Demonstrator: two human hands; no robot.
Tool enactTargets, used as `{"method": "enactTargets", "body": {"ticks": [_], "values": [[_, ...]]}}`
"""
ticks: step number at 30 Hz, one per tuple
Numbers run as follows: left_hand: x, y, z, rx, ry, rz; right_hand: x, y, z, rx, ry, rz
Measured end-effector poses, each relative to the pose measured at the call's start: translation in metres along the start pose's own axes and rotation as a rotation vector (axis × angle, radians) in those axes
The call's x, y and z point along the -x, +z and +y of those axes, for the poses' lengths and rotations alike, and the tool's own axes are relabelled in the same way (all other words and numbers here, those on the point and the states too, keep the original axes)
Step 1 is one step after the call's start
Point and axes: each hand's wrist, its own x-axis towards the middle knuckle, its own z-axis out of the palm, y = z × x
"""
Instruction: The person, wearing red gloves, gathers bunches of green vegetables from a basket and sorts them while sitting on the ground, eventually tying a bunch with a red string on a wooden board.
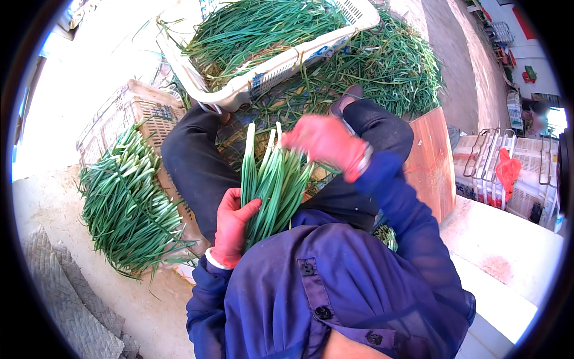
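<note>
A bunch of green chives (269, 194) with pale stem ends pointing up and away stands in front of my body. My left hand (233, 224), in a red glove, is wrapped round its left side with the thumb across the leaves. In a matching red glove, my right hand (327, 143) is over the upper right of the bunch, by the pale ends. Its fingers look closed and are blurred by motion; anything between them cannot be made out.
A white plastic crate (239, 90) full of chives stands ahead, with a loose heap of chives (394, 66) to its right. More chives (122, 203) lie on the left beside a beige crate (128, 105). A wooden board (431, 161) and stacked crates (487, 158) are on the right.
</note>
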Motion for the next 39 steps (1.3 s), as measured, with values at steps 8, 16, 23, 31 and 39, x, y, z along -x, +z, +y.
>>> {"method": "enactTargets", "body": {"ticks": [8, 16, 23, 31, 39], "values": [[-0.001, 0.001, 0.0, 0.186, -0.02, -0.024, 0.002, 0.061, 0.027, 0.38, -0.215, 0.26], [-0.009, 0.0, 0.002, -0.04, -0.187, -0.153, 0.027, 0.071, 0.017, 0.721, -0.633, 0.188], [-0.017, -0.008, 0.001, 0.113, -0.223, -0.163, 0.017, 0.045, 0.034, 0.702, -0.489, 0.347], [-0.012, -0.026, -0.001, 0.25, -0.171, -0.203, 0.015, -0.133, 0.021, -0.063, -0.116, 0.943], [-0.01, -0.026, -0.004, 0.277, -0.122, -0.212, 0.021, -0.046, 0.024, -0.237, 0.403, 0.063]]}}
